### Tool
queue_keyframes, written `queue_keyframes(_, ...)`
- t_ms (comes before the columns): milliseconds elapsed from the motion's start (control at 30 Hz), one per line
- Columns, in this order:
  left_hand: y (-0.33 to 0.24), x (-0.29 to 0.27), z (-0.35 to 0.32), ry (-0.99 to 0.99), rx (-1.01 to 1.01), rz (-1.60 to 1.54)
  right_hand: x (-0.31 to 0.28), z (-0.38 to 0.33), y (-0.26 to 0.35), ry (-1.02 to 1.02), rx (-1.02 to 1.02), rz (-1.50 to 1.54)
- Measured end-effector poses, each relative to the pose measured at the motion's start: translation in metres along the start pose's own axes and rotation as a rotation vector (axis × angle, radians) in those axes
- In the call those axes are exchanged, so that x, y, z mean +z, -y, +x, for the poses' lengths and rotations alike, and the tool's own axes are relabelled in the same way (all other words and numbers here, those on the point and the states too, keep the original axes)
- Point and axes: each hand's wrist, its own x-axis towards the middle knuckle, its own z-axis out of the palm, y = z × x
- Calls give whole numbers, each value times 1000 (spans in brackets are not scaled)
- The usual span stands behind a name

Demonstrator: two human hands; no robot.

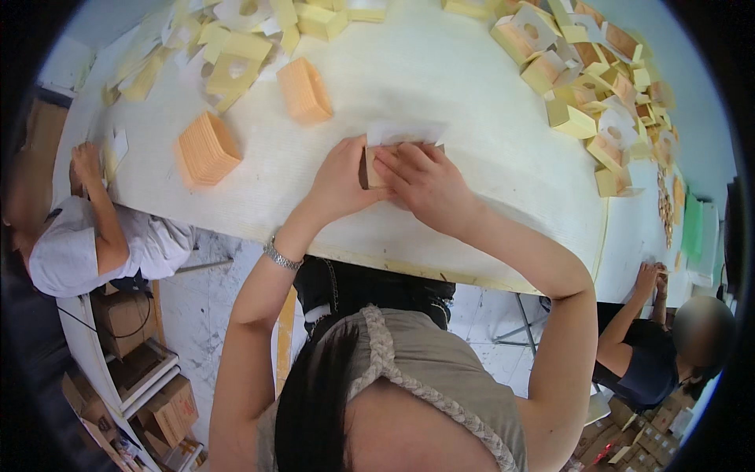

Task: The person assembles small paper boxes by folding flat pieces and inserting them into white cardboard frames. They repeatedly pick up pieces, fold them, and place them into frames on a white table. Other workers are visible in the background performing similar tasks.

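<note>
- Head view: your left hand (340, 177) grips the left end of the small brown cardboard piece (370, 167), fingers closed on it.
- The piece stands just above the bench (440, 86), white paper sheet (405, 132) behind it.
- Your right hand (425, 185) clasps its right side, equally near.

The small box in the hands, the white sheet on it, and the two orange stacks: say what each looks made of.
Small box, held by left hand and right hand: seemingly brown cardboard, matte, flat-sided. White sheet: thin paper or tissue, slightly translucent, edges limp. Orange stacks: likely paper or thin card; fine layered lines along the sides, dull finish.
</note>
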Motion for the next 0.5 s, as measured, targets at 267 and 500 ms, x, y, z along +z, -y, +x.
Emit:
queue_keyframes(267, 5, -2, 1, 51, -67, 39, 5, 4, 0, -92, 17, -48)
queue_keyframes(500, 14, 6, -6, 26, -17, 90, -17, -3, -34, -168, 5, 351)
